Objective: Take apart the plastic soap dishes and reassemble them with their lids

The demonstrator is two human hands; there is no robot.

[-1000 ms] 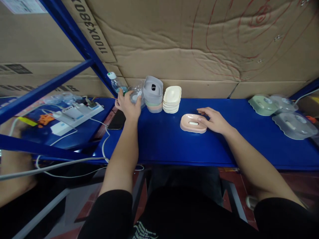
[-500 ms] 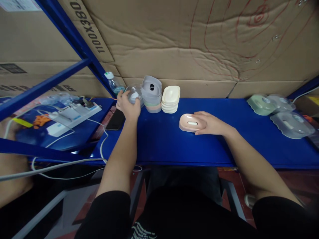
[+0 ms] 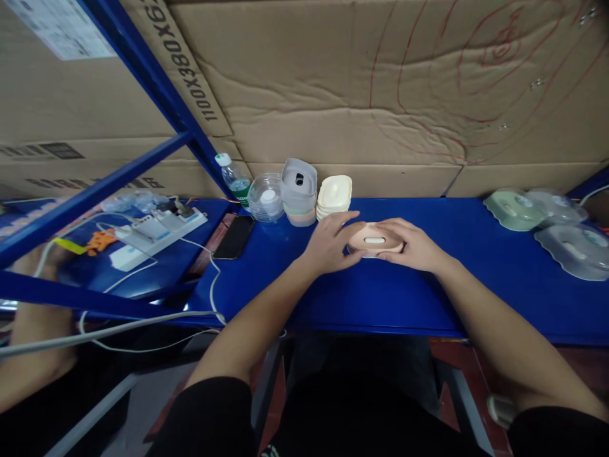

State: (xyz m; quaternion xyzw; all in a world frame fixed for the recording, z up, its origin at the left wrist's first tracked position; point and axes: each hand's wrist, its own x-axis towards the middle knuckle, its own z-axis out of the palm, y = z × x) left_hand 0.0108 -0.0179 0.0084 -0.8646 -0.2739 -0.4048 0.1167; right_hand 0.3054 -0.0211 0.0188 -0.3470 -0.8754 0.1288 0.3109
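This place seems to be a simple workshop or packing room; I cannot say which. A blue worktable [image 3: 271,285] stands before large cardboard sheets [image 3: 285,76] with printed numbers. Beyond the blue frame [image 3: 152,82], another person's arm [image 3: 42,324] is beside a table with a power strip [image 3: 159,236].

Between bottle [image 3: 238,185] and dish [image 3: 375,240] stand stacked containers [image 3: 299,195].
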